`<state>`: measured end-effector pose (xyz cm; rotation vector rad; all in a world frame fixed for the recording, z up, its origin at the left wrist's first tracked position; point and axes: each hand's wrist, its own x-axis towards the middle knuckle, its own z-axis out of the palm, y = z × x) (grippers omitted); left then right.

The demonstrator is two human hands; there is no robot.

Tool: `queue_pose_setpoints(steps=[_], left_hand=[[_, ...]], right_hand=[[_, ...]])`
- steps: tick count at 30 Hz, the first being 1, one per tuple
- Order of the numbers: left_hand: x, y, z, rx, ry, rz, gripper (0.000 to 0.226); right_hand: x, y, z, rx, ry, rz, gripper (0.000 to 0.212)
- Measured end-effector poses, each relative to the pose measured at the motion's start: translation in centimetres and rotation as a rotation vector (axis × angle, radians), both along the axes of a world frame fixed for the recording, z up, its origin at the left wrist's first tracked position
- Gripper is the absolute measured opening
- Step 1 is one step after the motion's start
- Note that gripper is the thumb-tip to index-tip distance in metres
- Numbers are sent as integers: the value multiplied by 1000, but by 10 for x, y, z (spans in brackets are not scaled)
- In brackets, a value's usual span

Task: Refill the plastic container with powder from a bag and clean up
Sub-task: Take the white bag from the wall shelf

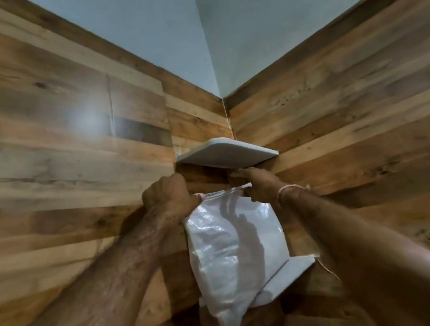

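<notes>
Head view. The camera faces an inside corner where two walls meet. Both walls carry horizontal wood panelling (pixel 51 149) up to a slanted upper line; above it the painted wall (pixel 159 30) is pale blue-grey.

Two white corner shelves are fixed in the corner, one above the other. The upper shelf (pixel 226 152) shows its underside and rounded front edge. The lower shelf (pixel 288 275) shows its front edge and right corner; its left part is hidden.

The bag (pixel 236 249) is white, glossy and full, and it hangs upright between the two shelves. Its top edge is stretched flat just below the front edge of the upper shelf. Its lower body covers the left part of the lower shelf, and its bottom corner hangs below that shelf's front edge. Whether the bag rests on the lower shelf cannot be told.

The left hand (pixel 170 198) is closed in a fist around the top left corner of the bag. The right hand (pixel 260 186) pinches the top right corner between thumb and fingers. A thin thread band (pixel 289 192) circles the right wrist. Both forearms reach up from the bottom edge of the frame.
</notes>
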<state>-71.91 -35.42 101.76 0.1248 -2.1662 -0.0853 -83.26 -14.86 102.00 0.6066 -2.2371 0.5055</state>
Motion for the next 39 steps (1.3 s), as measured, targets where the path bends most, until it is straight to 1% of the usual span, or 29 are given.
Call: queue_pose_setpoints(steps=[2,4,7,11,14,16,19,22,24,27,30,32,34,36,39], left_hand=[[-6,-5,3,6,29,-6,46],[-12,-8,3,42,43,-49,44],[-17,-13,-2,128,86,-150,38],[-13,-9,-8,200,214,-270,28],[1,6,-6,160,334,-307,28],[15,16,-1,138,382,-319,29],[41,37,5,152,372,-383,28],[73,69,-3,159,331,-458,26],[94,94,-17,180,278,-544,26],[128,135,-61,259,198,-642,30],[169,182,-133,316,100,-662,32],[202,221,-194,360,3,-725,32],[228,250,-247,421,-83,-736,33],[257,285,-302,437,-178,-732,35],[303,324,-365,448,-291,-790,36]], right_hand=[[-9,-15,6,66,-31,-37,60],[-14,-23,6,81,-57,-66,58],[-20,-25,-1,93,-28,-176,44],[-12,-10,-3,-3,60,-240,27],[17,11,6,-56,83,-221,27],[38,33,12,-78,89,-226,26],[73,69,9,-57,119,-247,14],[123,112,-8,-52,106,-290,19],[158,145,-24,-50,78,-317,21],[213,195,-63,-33,-19,-352,31],[268,249,-121,4,-166,-347,29],[304,292,-175,31,-255,-349,29],[334,326,-230,26,-304,-360,27],[366,366,-283,-30,-390,-354,22],[408,408,-351,-56,-475,-383,24]])
